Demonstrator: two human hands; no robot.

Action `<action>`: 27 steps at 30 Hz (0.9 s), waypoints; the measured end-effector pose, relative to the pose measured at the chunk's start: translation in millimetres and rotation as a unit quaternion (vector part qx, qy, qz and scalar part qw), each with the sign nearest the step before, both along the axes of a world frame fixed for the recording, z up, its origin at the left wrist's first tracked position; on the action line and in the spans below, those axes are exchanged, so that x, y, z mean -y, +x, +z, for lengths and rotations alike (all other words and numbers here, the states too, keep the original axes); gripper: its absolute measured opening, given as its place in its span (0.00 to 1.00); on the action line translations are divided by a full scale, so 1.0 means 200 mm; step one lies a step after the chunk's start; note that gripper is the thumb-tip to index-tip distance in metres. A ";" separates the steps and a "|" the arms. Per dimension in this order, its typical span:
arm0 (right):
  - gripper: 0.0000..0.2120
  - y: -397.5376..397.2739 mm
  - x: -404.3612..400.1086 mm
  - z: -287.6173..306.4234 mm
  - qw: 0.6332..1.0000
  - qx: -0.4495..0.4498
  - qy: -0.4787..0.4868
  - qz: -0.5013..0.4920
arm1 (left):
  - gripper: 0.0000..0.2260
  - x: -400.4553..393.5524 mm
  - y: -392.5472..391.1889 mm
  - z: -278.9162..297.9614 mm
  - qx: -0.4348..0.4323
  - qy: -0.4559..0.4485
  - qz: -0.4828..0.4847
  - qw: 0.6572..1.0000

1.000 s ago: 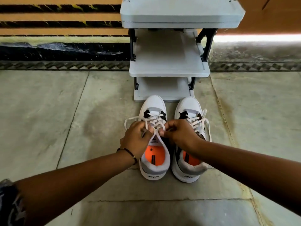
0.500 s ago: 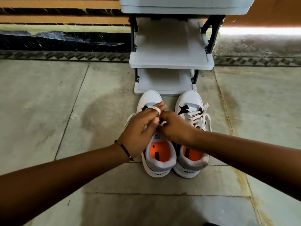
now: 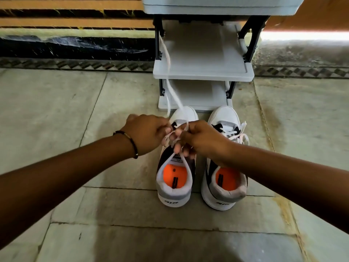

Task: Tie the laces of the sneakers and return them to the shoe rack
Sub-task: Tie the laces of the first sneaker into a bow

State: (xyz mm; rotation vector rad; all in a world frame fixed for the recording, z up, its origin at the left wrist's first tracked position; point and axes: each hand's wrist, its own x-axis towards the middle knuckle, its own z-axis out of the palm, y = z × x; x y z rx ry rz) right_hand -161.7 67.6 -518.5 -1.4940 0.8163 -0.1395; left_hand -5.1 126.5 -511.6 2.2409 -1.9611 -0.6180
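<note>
Grip, left hand: the left hand (image 3: 146,134), with a dark bead bracelet (image 3: 130,141) on its wrist, has its fingers curled round the white lace (image 3: 170,76) of the left sneaker (image 3: 176,193); one lace end rises from this fist and hangs in the air in front of the shoe rack (image 3: 204,71).
Grip, right hand: the right hand (image 3: 203,139) pinches the same lace just beside the left hand, fingers curled, above the sneaker's tongue; a lace loop (image 3: 186,167) hangs down from it over the sneaker's opening.
Hands together: they nearly touch, both above the middle of the left sneaker.
Left sneaker: white with grey and black panels, upright on the floor (image 3: 56,129), toe toward the rack and just short of its bottom shelf.
Inside the left sneaker: an orange insole (image 3: 171,173) with a short dark mark; nothing else lies in it.
Right sneaker (image 3: 224,197): close beside the left one, toe also toward the rack; its white lace shows a loop on the outer side; whether a knot is complete I cannot tell.
Inside the right sneaker: an orange insole, partly hidden by the right forearm.
Shoe rack: pale grey shelves on dark side posts, standing against the wall; the middle and bottom shelves that show hold nothing.
Floor: large grey stone slabs with dark joints.
</note>
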 end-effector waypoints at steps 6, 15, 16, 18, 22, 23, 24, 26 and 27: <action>0.13 -0.08 0.04 -0.01 0.999 -0.040 0.004 -0.019 | 0.12 -0.08 -0.04 -0.07 -0.381 0.137 0.046 0.913; 0.11 -0.08 0.04 0.03 0.999 -0.025 -0.019 -0.006 | 0.08 -0.05 -0.10 -0.07 -0.218 0.098 0.072 0.968; 0.11 -0.08 0.04 0.03 1.000 -0.021 -0.018 0.000 | 0.12 -0.05 -0.11 -0.08 -0.159 0.063 0.069 0.983; 0.14 -0.09 0.04 0.04 1.000 -0.009 -0.016 0.014 | 0.18 -0.05 -0.14 -0.09 -0.098 0.013 0.080 0.992; 0.16 -0.10 0.06 0.04 1.000 -0.001 -0.018 0.025 | 0.17 -0.03 -0.15 -0.10 -0.158 0.005 0.148 0.976; 0.16 -0.10 0.06 0.03 1.000 0.001 -0.014 0.022 | 0.14 -0.03 -0.15 -0.10 -0.231 0.004 0.185 0.955; 0.16 -0.10 0.06 0.03 1.000 0.004 -0.007 0.020 | 0.10 -0.03 -0.16 -0.09 -0.326 0.007 0.227 0.918; 0.16 -0.10 0.07 0.03 1.000 0.008 0.013 0.015 | 0.07 -0.03 -0.19 -0.05 -0.500 0.030 0.293 0.814; 0.16 -0.10 0.06 0.03 1.000 0.008 0.026 0.011 | 0.08 -0.03 -0.19 -0.04 -0.552 0.045 0.314 0.771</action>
